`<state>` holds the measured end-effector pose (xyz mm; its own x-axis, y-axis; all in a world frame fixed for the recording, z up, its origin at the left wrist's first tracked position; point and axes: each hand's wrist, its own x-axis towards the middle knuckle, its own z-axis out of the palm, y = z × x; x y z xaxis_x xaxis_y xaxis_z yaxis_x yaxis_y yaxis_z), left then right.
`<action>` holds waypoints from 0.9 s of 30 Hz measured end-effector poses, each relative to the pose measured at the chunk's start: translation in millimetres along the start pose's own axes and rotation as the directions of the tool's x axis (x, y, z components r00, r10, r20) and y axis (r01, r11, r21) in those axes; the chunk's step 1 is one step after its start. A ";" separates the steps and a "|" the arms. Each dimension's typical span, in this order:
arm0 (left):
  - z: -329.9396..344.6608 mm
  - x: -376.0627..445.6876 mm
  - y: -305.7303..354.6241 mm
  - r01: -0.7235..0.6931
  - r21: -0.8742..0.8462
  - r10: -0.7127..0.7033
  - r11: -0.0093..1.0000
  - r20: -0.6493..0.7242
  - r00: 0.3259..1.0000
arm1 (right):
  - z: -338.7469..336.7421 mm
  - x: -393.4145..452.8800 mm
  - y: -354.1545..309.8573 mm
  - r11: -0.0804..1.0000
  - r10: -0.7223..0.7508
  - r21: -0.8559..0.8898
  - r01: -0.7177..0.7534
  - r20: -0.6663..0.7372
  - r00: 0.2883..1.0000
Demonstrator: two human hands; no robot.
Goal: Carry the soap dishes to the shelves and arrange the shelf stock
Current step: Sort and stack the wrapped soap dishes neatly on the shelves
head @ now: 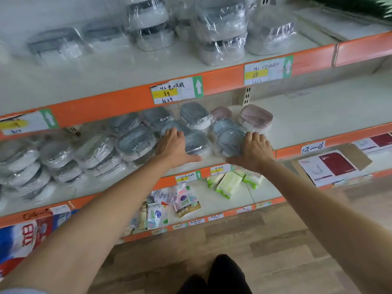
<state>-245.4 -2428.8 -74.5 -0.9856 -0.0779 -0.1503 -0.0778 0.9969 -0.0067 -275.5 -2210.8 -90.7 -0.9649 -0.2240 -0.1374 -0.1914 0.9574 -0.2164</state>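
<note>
Soap dishes, wrapped in clear film, sat on the middle shelf (307, 115), centre of frame. Left hand (174, 148) lay flat over a grey-blue dish (196, 143), fingers straight, thumb out along the shelf's front edge; pressing rather than gripping. Right hand (253, 150) had its fingers curled over the rim of another grey-blue dish (228, 137), so clamped on it, as far as I could tell. Hands were apart, one dish each.

Both dishes sat right at the front lip. Risk 1: film is slick, so a sideways shove could skate a dish off the edge and onto the lower shelf (235, 200), with its green packs (228, 184), or on down to the floor (275, 251).

Risk 2: the dishes behind looked loosely heaped and tilted, not squared. Pushing the front ones back would likely shunt the grey dish (195, 115) and the two pink dishes (255, 116) toward the rear, or tip them.

Risk 3: the stacked row at left of frame (84, 153) leaned on itself, and the nearest dish (135, 142) was touching or just beside the left hand. Any nudge leftward could set that row sliding. Cannot tell how stable it was; the picture was blurred there.

Upper shelf (148, 68) carried tall wrapped stacks (220, 30) above the hands. Bumping the orange rail (118, 102) could rock them.
</note>
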 end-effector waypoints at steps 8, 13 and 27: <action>14.2 42.5 -12.5 0.031 -0.010 -0.032 0.999 -0.187 0.982 | 30.1 45.8 -3.8 1.000 0.014 0.028 -0.010 -0.136 0.991; 14.5 79.6 -10.8 0.033 0.001 -0.032 0.999 -0.302 0.953 | 39.8 75.1 -1.0 1.000 0.024 -0.013 -0.027 -0.210 0.977; 34.1 130.9 -5.8 0.056 0.011 -0.048 0.998 -0.366 0.929 | 57.2 119.4 -5.2 0.996 0.027 -0.076 -0.044 -0.203 0.979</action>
<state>-368.9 -2444.7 -127.8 -0.9672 -0.1223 0.2227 -0.1313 0.9910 -0.0261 -379.4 -2252.9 -161.2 -0.9862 -0.1560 0.0561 -0.1623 0.9773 -0.1363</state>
